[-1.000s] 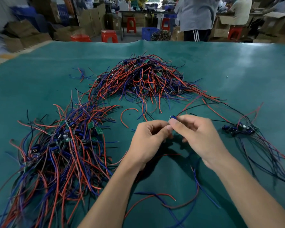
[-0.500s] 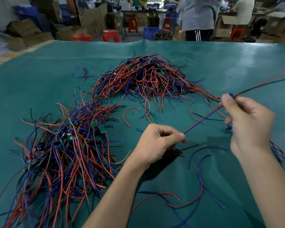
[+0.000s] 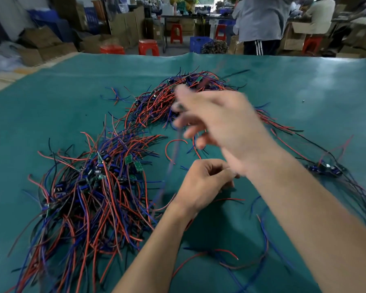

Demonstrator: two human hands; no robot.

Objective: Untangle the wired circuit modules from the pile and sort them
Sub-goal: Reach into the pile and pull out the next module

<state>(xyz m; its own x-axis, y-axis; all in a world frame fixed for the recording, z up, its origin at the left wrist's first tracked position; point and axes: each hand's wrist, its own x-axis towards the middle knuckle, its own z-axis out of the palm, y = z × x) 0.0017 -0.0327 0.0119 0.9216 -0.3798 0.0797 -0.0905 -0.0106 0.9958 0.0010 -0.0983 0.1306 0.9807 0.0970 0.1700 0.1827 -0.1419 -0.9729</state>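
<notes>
My right hand (image 3: pixel 218 121) is motion-blurred above the near edge of the far tangled pile (image 3: pixel 154 104) of red, blue and black wired modules. Its thumb and forefinger pinch a small dark module (image 3: pixel 179 106), and a blurred wire (image 3: pixel 173 153) trails down from it. Below it, my left hand (image 3: pixel 201 185) hovers over the green mat (image 3: pixel 51 98) with fingers curled. Its fingertips are hidden behind my right wrist. A larger heap of wired modules (image 3: pixel 87 187) with green boards lies at the left. A small group of modules (image 3: pixel 325 168) lies at the right.
Loose red and blue wire pieces (image 3: pixel 222 255) lie on the mat near my forearms. Beyond the table's far edge stand red stools (image 3: pixel 148 47), cardboard boxes (image 3: pixel 44 45) and a person (image 3: pixel 260 24).
My right hand has swung from the right side leftwards and away to above the far pile, carrying the module and its wire. My left hand stayed in place.
</notes>
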